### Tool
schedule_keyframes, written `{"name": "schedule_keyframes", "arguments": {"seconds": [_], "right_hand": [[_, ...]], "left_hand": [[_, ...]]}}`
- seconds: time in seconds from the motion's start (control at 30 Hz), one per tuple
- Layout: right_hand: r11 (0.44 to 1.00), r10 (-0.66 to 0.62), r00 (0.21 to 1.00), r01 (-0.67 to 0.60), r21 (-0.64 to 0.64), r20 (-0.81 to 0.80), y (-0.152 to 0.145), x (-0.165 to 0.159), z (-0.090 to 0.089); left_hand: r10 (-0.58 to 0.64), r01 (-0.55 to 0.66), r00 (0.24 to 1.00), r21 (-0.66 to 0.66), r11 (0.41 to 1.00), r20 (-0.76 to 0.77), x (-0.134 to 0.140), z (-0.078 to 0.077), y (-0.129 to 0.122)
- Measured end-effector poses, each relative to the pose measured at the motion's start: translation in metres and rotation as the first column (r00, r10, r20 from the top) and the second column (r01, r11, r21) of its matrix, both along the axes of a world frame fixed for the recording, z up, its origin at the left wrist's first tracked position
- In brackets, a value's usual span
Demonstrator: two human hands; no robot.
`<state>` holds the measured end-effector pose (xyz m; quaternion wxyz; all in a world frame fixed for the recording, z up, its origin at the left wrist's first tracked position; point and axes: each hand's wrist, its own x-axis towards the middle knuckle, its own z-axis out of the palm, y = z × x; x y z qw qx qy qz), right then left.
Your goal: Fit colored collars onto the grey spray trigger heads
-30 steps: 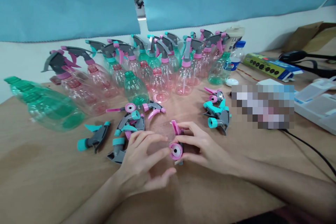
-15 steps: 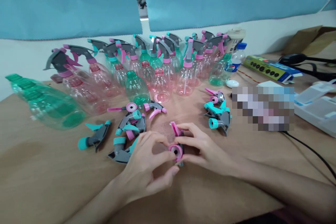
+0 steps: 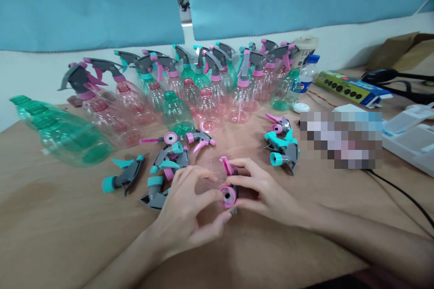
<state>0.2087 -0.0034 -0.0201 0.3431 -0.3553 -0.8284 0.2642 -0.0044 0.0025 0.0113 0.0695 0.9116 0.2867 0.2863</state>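
A grey and pink trigger spray head (image 3: 228,196) lies between my two hands, its round pink collar facing me. My right hand (image 3: 267,192) grips it from the right, fingertips along its pink trigger and body, thumb low beside the collar. At the collar's left rim is the index fingertip of my left hand (image 3: 190,210), with the thumb just below; the other fingers are bent above. Loose spray heads lie left of my hands, among them a teal-collared one (image 3: 124,176) and a pink one (image 3: 200,139). More lie to the right, including a teal-collared one (image 3: 285,158).
Behind stand several pink and green bottles, many with spray heads; a green bottle (image 3: 178,115) is open-necked. Green bottles (image 3: 71,137) lean at the left. A soda bottle (image 3: 307,76), a printed box (image 3: 349,90) and a black cable (image 3: 403,192) are to the right.
The camera view has shifted very slightly. My left fingers above the collar have drawn back a little from the spray head; my right hand keeps its grip.
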Motion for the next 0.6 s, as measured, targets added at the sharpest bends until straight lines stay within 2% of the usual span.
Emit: {"name": "schedule_keyframes", "arguments": {"seconds": [0.1, 0.3, 0.43, 0.6], "right_hand": [[1.0, -0.021, 0.999, 0.021, -0.007, -0.024, 0.0009, -0.0002, -0.0007], [1.0, -0.004, 1.0, 0.005, 0.005, -0.019, -0.001, -0.0012, 0.0], [1.0, -0.011, 1.0, 0.011, 0.018, 0.0, -0.0011, -0.0015, 0.0008], [0.994, -0.09, 0.995, 0.093, 0.054, -0.041, 0.0016, -0.0001, 0.0014]], "left_hand": [[0.036, -0.037, 0.999, 0.038, 0.999, 0.003, -0.0022, -0.0012, 0.0014], [-0.06, 0.062, 0.998, -0.131, 0.989, 0.024, 0.0022, 0.0005, -0.0066], [-0.031, 0.031, 0.999, -0.06, 0.998, 0.015, 0.0003, 0.0016, -0.0042], [0.006, -0.007, 1.0, 0.004, 1.0, 0.005, -0.002, -0.006, -0.0005]]}}
